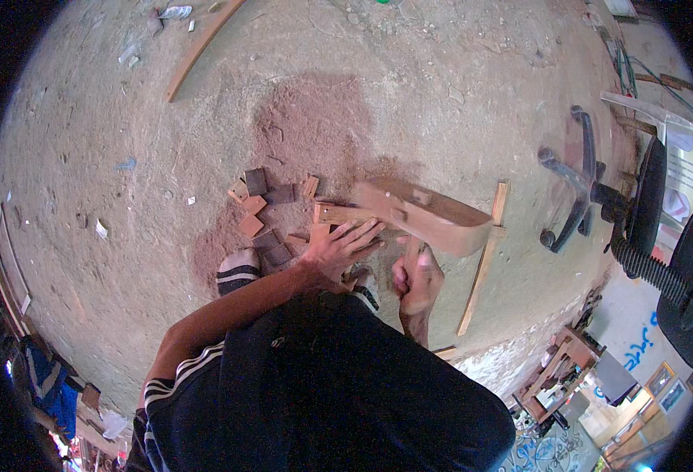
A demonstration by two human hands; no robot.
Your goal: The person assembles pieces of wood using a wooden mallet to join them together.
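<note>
My right hand [421, 279] is closed around the handle of a big wooden mallet [441, 224], slightly blurred, whose long head is raised just beyond and to the right of my left hand. My left hand [342, 250] lies fairly flat with its fingers stretched out, pressing on a piece of wood [338, 212] low on the ground. The mallet head hides the right end of that wood. Small wooden blocks lie left of it: a dark one [256, 181], a reddish one [250, 226] and several more. A short light piece [311, 186] sits just beyond.
Reddish sawdust [311, 114] covers the dirt floor ahead. A wooden strip [481, 271] lies to the right, a longer slat [201, 55] far left. An office chair [590, 189] lies tipped at right, a wooden bench [562, 370] stands lower right. My striped-sock foot [238, 269] is beside the blocks.
</note>
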